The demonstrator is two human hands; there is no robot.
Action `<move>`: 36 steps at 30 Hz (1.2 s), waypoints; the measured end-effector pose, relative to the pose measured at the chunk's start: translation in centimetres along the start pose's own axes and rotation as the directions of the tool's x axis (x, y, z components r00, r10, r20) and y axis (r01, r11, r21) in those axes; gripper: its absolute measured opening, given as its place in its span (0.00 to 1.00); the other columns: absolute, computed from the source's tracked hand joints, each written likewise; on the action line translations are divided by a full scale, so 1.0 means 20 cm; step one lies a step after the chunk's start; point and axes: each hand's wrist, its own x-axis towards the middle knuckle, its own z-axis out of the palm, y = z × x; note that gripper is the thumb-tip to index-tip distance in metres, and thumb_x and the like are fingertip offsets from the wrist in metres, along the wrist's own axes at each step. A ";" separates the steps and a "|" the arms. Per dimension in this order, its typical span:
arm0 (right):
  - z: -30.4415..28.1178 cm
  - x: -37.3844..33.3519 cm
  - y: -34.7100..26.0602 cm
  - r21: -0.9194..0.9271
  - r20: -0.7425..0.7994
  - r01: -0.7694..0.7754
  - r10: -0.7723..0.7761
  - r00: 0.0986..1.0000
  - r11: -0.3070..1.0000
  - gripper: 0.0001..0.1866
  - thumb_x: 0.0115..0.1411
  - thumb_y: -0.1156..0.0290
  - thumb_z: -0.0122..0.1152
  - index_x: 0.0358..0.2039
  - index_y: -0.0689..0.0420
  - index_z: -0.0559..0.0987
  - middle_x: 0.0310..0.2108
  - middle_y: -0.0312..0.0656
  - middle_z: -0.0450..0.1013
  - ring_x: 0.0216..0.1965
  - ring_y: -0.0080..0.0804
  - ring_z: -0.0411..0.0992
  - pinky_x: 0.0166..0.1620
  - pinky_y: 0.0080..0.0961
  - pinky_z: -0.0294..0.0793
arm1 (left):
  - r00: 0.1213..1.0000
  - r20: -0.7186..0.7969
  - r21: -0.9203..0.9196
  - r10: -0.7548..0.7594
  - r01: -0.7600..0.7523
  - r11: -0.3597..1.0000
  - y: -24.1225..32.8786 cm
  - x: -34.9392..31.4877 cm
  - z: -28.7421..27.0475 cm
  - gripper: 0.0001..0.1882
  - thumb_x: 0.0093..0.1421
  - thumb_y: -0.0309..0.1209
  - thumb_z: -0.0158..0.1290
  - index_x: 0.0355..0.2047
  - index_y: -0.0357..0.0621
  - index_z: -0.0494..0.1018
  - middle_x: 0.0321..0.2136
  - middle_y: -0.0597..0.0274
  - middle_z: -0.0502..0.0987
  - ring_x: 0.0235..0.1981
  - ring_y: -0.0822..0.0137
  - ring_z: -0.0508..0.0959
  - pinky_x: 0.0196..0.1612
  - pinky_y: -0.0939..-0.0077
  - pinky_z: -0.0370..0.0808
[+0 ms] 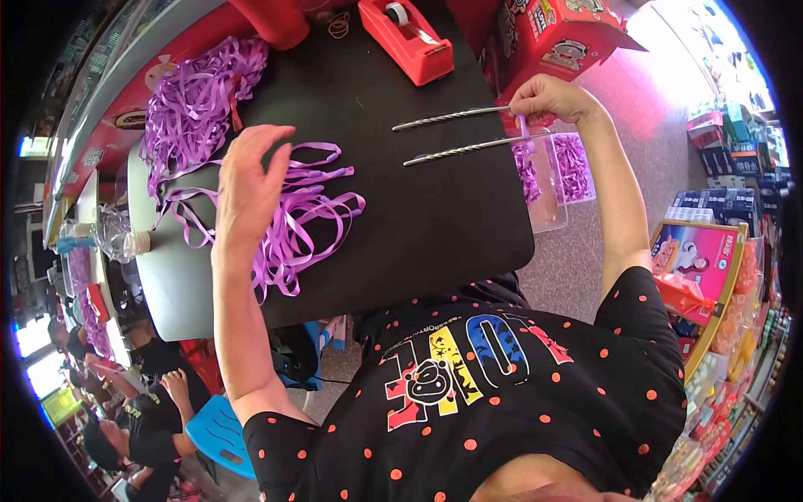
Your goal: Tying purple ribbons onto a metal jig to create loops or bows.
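Two thin twisted metal rods [452,118] lie side by side over the right part of the black tabletop [418,234], pointing left. At their right end my right hand [552,99] is closed in a pinch beside the upper rod. A short purple ribbon [524,130] hangs from its fingertips toward the lower rod. My left hand [249,180] has thumb and fingers apart, with nothing seen in it. Under and beside it spread looped purple ribbons [309,230]; whether the hand touches them cannot be told. A big tangled heap of purple ribbon [196,100] lies behind it.
A red tape dispenser [410,46] stands at the back, with rubber bands [339,26] beside it. Below the table's right edge sits a clear bin [549,219] holding purple pieces. A red box [552,46] is behind my right hand. A clear bottle [117,234] lies at left.
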 end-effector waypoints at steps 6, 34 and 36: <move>-0.16 -0.08 0.05 -0.209 -0.048 -0.066 0.057 0.997 0.976 0.11 0.56 0.65 0.62 0.28 0.61 0.81 0.19 0.35 0.74 0.17 0.16 0.66 0.22 0.12 0.64 | 0.990 -0.017 -0.018 -0.141 0.140 0.990 -0.10 -0.13 -0.12 0.09 0.58 0.25 0.51 0.40 0.37 0.75 0.38 0.56 0.76 0.43 0.62 0.76 0.49 0.73 0.69; 0.75 -0.49 -0.14 -0.105 -0.644 0.774 -0.636 0.425 0.624 0.18 0.63 0.71 0.52 0.50 0.68 0.72 0.48 0.50 0.73 0.50 0.33 0.71 0.53 0.25 0.66 | 0.995 -0.023 -0.508 0.093 -0.092 0.857 0.35 0.14 -0.36 0.05 0.61 0.26 0.53 0.36 0.37 0.74 0.27 0.68 0.76 0.30 0.79 0.75 0.36 0.85 0.72; 0.76 -0.46 -0.34 -0.065 -0.500 0.893 -0.789 0.358 0.446 0.26 0.63 0.64 0.51 0.55 0.70 0.66 0.53 0.55 0.69 0.54 0.38 0.68 0.56 0.28 0.62 | 0.984 -0.072 -0.594 0.161 -0.172 0.786 0.52 0.14 -0.42 0.06 0.60 0.26 0.54 0.35 0.36 0.74 0.27 0.68 0.77 0.30 0.79 0.75 0.36 0.85 0.72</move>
